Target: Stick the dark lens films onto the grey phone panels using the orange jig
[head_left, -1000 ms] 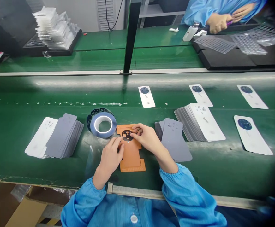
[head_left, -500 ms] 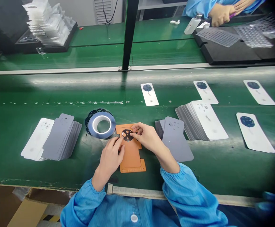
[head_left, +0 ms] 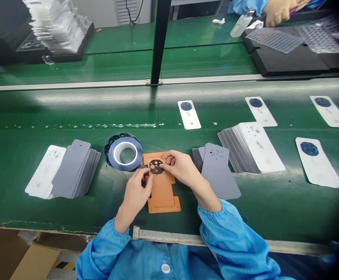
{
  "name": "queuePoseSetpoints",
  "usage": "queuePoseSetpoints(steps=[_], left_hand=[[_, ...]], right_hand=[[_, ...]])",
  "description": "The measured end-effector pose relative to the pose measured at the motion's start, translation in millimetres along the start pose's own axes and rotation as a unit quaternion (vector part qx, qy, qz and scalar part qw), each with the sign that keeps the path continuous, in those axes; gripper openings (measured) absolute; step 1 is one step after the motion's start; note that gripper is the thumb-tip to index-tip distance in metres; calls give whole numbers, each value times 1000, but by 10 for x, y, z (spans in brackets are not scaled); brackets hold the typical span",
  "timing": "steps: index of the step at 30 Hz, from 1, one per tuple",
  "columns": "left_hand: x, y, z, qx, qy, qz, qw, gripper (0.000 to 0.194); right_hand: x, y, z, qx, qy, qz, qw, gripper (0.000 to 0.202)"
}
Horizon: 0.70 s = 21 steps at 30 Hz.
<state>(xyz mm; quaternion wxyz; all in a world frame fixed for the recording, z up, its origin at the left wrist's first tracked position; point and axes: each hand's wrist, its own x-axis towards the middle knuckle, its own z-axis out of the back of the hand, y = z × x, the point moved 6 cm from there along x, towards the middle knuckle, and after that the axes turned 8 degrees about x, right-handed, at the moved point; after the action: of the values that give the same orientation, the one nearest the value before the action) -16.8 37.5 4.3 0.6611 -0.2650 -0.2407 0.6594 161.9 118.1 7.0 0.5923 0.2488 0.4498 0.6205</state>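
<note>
The orange plate (head_left: 162,192) looks like smooth, matt plastic, and the black disc (head_left: 158,169) on it like thin film. The tape roll (head_left: 125,168) has glossy bluish film around a smooth white core (head_left: 117,153), while the grey sheets (head_left: 220,175) look flat and matt. Polished shine streaks the green bench top (head_left: 70,109); the sleeves (head_left: 233,237) are wrinkled cloth, the box (head_left: 35,262) dull cardboard.

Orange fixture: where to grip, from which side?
Probably pinch the orange fixture across its wide near end, coming from the wearer's side: it lies flat, that end uncovered, while the left hand and right hand crowd the black perforated disc toward the far end.
</note>
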Motion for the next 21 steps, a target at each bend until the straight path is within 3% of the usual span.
queuePoseSetpoints(steps=[6, 21], left_hand=[[93, 131, -24, -71, -58, 103, 990, 11], [232, 113, -24, -50, -44, 140, 988, 23]], right_hand=[[8, 21, 19, 2, 12, 2, 1000, 15], [-7, 43, 53, 31, 27, 10, 999, 8]])
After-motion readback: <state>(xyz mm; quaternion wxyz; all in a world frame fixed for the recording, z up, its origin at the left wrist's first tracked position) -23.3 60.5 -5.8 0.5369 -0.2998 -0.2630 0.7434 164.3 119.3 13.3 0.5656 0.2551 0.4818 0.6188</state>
